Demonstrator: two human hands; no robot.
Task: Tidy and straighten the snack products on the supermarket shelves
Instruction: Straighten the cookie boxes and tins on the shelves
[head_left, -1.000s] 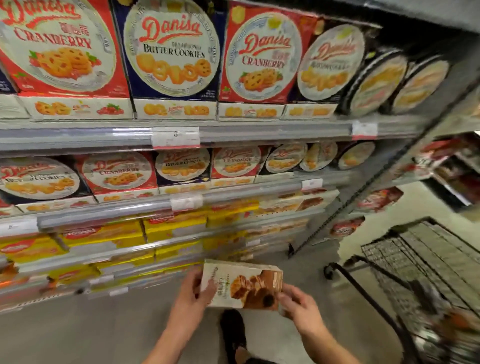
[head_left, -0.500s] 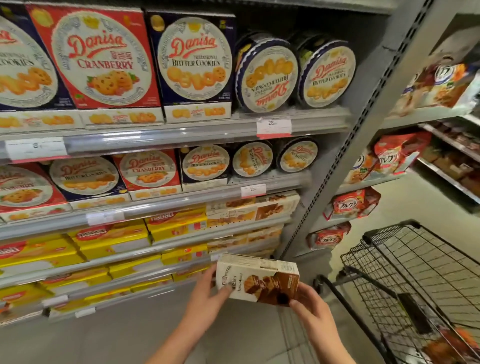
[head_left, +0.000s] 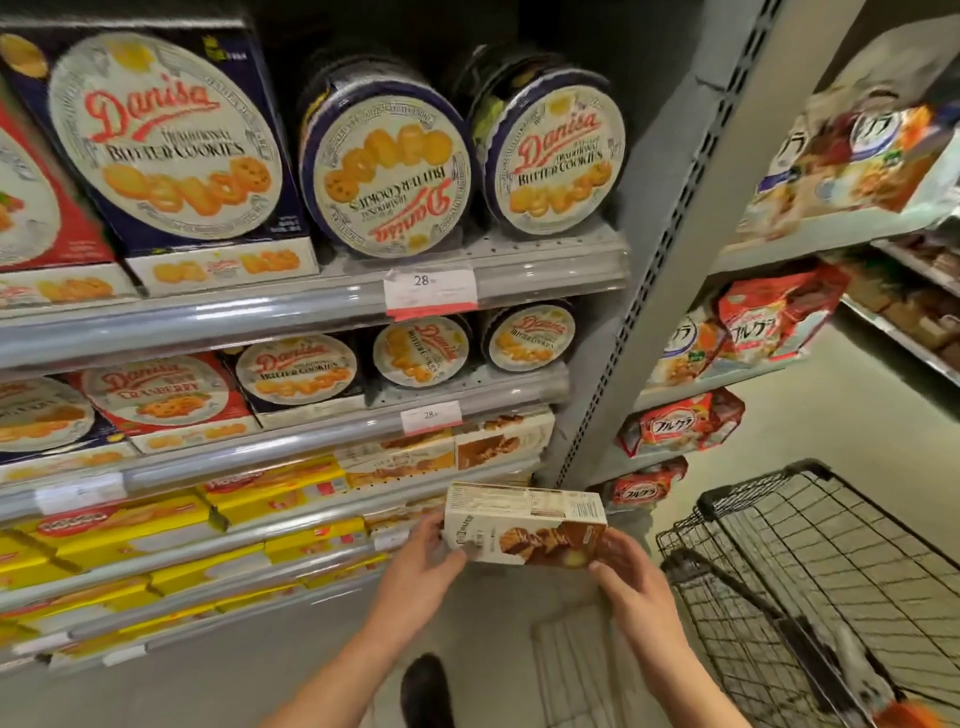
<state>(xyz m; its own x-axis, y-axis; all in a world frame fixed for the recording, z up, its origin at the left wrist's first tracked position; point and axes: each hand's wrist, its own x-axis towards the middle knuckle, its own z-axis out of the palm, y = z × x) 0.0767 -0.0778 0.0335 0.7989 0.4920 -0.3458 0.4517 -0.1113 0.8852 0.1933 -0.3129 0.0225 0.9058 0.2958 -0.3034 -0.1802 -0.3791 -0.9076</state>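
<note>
We hold 1 cream-and-brown biscuit box (head_left: 524, 525) between both hands. Our left hand (head_left: 421, 571) curls its fingers (head_left: 434, 530) round the box's left end, thumb on the front face. Our right hand (head_left: 631, 582) grips the right end, fingers (head_left: 626, 545) wrapped behind and under the brown corner. The box lies level in the air, long side across, just in front of the lower shelves. Just above our fingers, similar cream boxes (head_left: 447, 457) sit on a shelf. Left of our left hand run rows of yellow packets (head_left: 171, 525). Higher up stand 2 round Danisa tins (head_left: 452, 161), the left 1 turned upside down. To the right of our right hand stands a wire trolley (head_left: 810, 577).
</note>
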